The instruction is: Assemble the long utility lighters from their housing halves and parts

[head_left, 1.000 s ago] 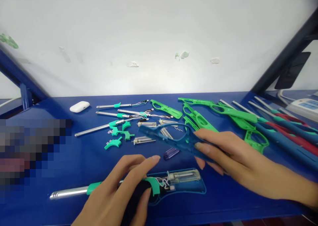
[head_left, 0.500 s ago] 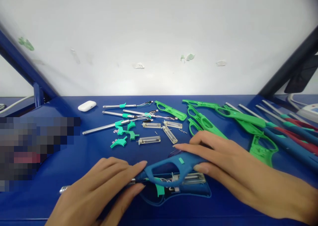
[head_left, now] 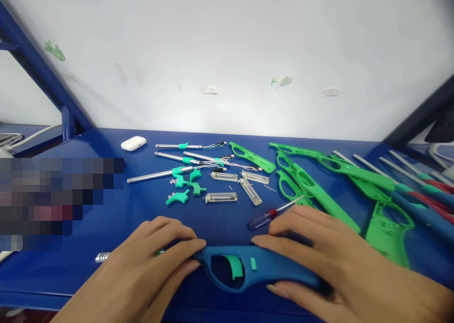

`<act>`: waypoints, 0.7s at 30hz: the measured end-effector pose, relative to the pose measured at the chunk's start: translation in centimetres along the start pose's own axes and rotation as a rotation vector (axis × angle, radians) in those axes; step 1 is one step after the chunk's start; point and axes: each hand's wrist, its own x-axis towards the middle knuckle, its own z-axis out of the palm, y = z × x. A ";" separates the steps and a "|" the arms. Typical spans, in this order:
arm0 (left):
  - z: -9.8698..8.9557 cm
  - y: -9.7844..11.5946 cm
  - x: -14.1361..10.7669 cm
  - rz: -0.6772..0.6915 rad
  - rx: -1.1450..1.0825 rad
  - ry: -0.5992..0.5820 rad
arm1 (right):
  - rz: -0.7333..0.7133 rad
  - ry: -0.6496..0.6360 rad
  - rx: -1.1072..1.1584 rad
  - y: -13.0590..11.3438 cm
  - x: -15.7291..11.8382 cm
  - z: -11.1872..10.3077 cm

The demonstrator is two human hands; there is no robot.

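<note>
A blue gas lighter [head_left: 262, 266] lies across the front of the table, its two casing halves together and a teal trigger [head_left: 234, 266] inside its finger loop. My left hand [head_left: 142, 261] is closed round its neck, thumb and forefinger pinching just left of the loop. The metal tip of its tube [head_left: 102, 257] sticks out beyond that hand. My right hand [head_left: 319, 261] grips the handle, fingers along the top edge and thumb on the lower one. Just behind the handle lies a screwdriver [head_left: 262, 219] with a purple and red grip, its shaft pointing right.
Metal lighter tubes with wires [head_left: 159, 174], teal triggers [head_left: 179, 197], clear fuel tanks [head_left: 222, 197] and small screws [head_left: 269, 188] lie behind my hands. Green casing halves [head_left: 319, 195] spread to the right, beside assembled lighters [head_left: 418, 205]. A white case [head_left: 134, 143] sits back left.
The upper blue casing half, earlier held askew over the exposed fuel tank and wires, now covers them. My right hand has shifted along the handle. The view has moved slightly, and the screwdriver shows fully.
</note>
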 end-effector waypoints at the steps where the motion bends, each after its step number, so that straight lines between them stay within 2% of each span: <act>1: 0.0 0.0 0.0 -0.002 0.006 -0.008 | 0.002 0.003 -0.008 0.0 -0.1 0.1; 11: 0.1 -0.3 -0.7 -0.013 0.025 -0.055 | -0.102 -0.106 -0.051 0.2 0.9 -0.9; 15: 0.0 -0.2 -0.7 0.035 0.079 -0.083 | -0.098 -0.120 -0.041 0.3 0.6 -0.8; 21: 0.1 -0.2 -0.9 0.030 0.076 -0.087 | -0.117 -0.108 -0.059 0.2 0.6 -0.6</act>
